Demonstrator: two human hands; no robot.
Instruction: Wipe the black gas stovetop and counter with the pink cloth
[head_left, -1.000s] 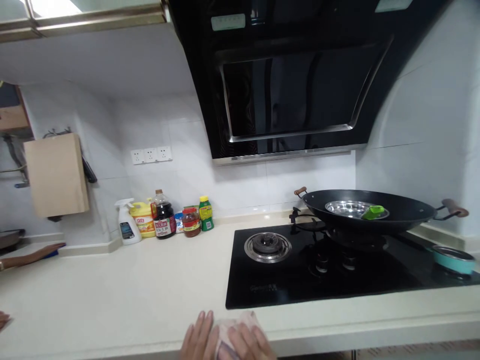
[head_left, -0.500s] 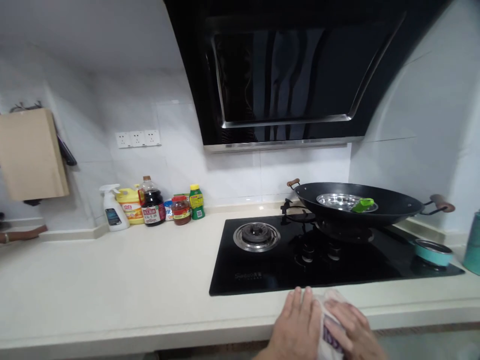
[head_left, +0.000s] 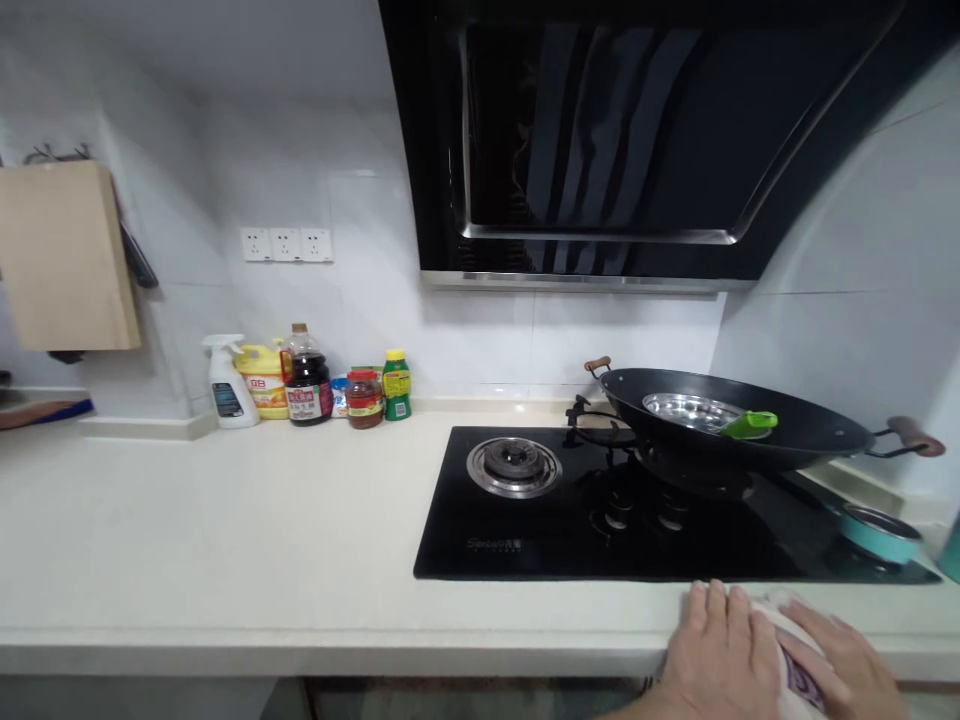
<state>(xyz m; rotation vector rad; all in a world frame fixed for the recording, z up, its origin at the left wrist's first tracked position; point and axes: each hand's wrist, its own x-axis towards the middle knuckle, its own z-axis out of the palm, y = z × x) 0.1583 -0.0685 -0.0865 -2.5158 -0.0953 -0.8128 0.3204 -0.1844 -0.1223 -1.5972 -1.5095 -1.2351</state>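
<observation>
At the counter's front edge, below the hob, both my hands are side by side at the lower right. A white cloth (head_left: 799,690) with a purple pattern is bunched between and under them. My left hand (head_left: 720,650) lies flat with its fingers stretched forward, its inner side against the cloth. Bent over the cloth, my right hand (head_left: 847,655) grips it; part of the cloth is hidden by the fingers. Just beyond is the black glass hob (head_left: 555,555).
A black wok (head_left: 817,435) holding a steel strainer (head_left: 682,410) and a green-handled tool (head_left: 751,425) sits on the right burner. A turquoise bowl (head_left: 879,535) stands at the hob's right. Bottles (head_left: 306,385) and a spray bottle (head_left: 229,390) line the wall. The range hood (head_left: 600,150) overhangs.
Both hands and the cloth have moved to the right along the counter's front edge. The view has shifted slightly; the wok and bottles stay in place.
</observation>
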